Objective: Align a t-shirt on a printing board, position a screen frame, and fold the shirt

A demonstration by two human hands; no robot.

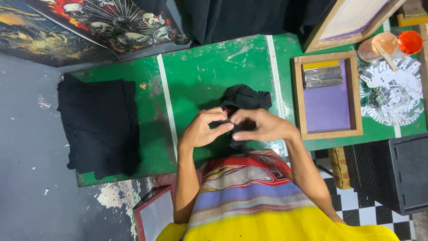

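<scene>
Two hands [232,127] over scuffed green table [200,71].

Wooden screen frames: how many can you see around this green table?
3: one frame flat on the table at right, one leaning frame behind it, one red-edged frame by the floor, partly hidden.

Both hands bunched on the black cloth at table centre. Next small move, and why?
Probably spread it: draw the left hand and right hand apart so the black cloth opens flat on the green table. Both hands pinch it at one spot, fingertips nearly touching, and it sits bunched. The folded black stack lies apart to the left.
</scene>
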